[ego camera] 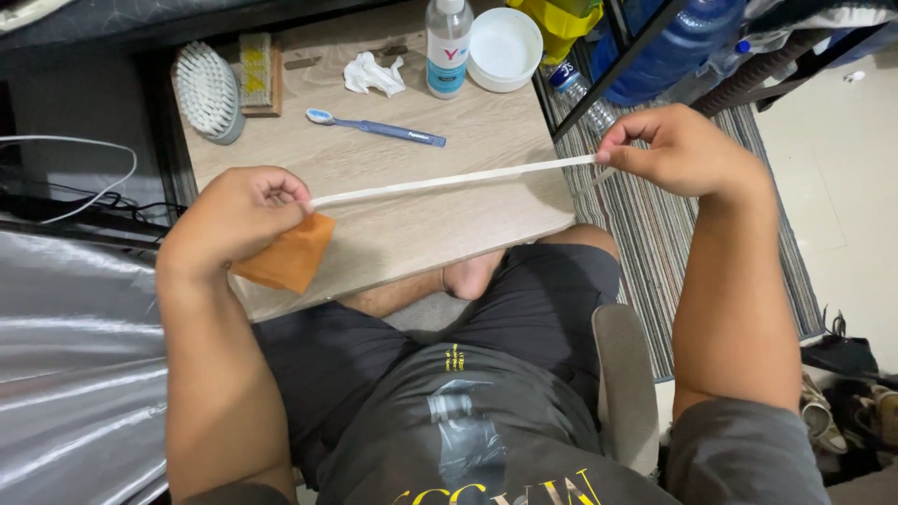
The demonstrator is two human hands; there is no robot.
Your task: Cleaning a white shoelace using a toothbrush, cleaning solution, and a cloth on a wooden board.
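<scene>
The left hand (238, 210) is closed in a tight grip. It pinches one end of a white lace (449, 180) and also holds an orange cloth (290, 252) that hangs down under the fingers. The right hand (678, 150) is closed too, pinching the other end of the lace between thumb and finger.

The lace is pulled straight between the two hands, just above the table (412, 224). It looks thin, flat and light. It is soft, so I think it would go floppy if one hand let go. It may slip through the fingers, so holding it at the ends with a firm pinch seems best. The cloth looks soft and light too.

Farther back on the table lies a blue toothbrush (379, 128). Near it is a crumpled tissue (372, 75). A clear bottle (448, 47) stands beside a white bowl (505, 47). On the left are a round brush (208, 92) and a small wooden brush (257, 73). A striped rug (673, 243) lies on the floor to the right.
</scene>
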